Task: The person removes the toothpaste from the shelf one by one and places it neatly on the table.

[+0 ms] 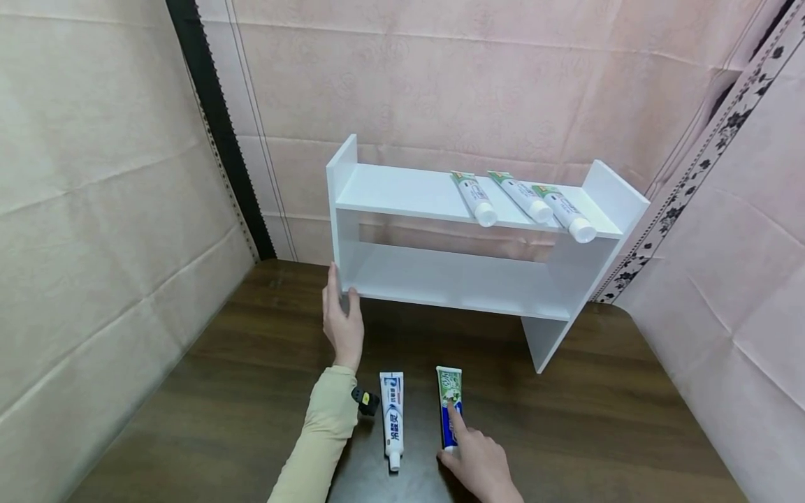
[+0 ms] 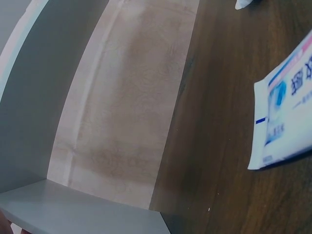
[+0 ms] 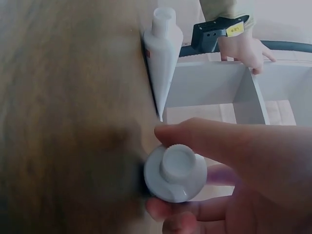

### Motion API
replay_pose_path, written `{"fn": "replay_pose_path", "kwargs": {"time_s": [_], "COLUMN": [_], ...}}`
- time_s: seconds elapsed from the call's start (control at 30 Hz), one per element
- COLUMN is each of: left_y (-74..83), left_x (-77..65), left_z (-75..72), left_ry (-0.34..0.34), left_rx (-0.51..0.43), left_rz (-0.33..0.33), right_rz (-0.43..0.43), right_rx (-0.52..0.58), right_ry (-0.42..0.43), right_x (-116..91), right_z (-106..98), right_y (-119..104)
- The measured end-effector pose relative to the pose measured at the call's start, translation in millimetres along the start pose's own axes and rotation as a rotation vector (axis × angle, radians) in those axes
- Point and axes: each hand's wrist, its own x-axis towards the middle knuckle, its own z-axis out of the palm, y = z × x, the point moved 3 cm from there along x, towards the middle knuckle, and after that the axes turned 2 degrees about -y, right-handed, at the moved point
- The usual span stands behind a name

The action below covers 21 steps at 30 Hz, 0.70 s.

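Note:
My left hand [image 1: 344, 330] grips the lower left side panel of a white two-tier shelf [image 1: 446, 274], thumb on one side of the edge and fingers on the other. At the front, my right hand [image 1: 481, 461] holds a green and blue toothpaste tube [image 1: 449, 383] near its cap end. In the right wrist view the thumb and curled fingers lie on opposite sides of that tube's white cap [image 3: 178, 162]. Between the two hands a white and blue toothpaste tube [image 1: 393, 412] lies on the table, cap toward me.
Three toothpaste tubes, a left one [image 1: 474, 198], a middle one [image 1: 520, 195] and a right one [image 1: 566, 213], lie on the top tier, caps forward. The lower tier [image 1: 453, 276] is bare. Cloth walls surround the brown wooden table [image 1: 251, 405].

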Motion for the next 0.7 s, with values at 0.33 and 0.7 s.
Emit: {"fn": "replay_pose_path", "kwargs": {"time_s": [0.33,0.7], "left_y": [2.4,3.2], "left_x": [-2.7,-1.5], "left_z": [-0.3,1.2], "left_ry": [0.013,0.018], "left_rx": [0.006,-0.01], "left_rz": [0.007,-0.013], "right_rz": [0.021,-0.148], "right_rx": [0.022,0.042], "right_ry": [0.034,0.389], "right_x": [-5,-18], "right_z": [-13,-62], "right_y": [0,-20]}}
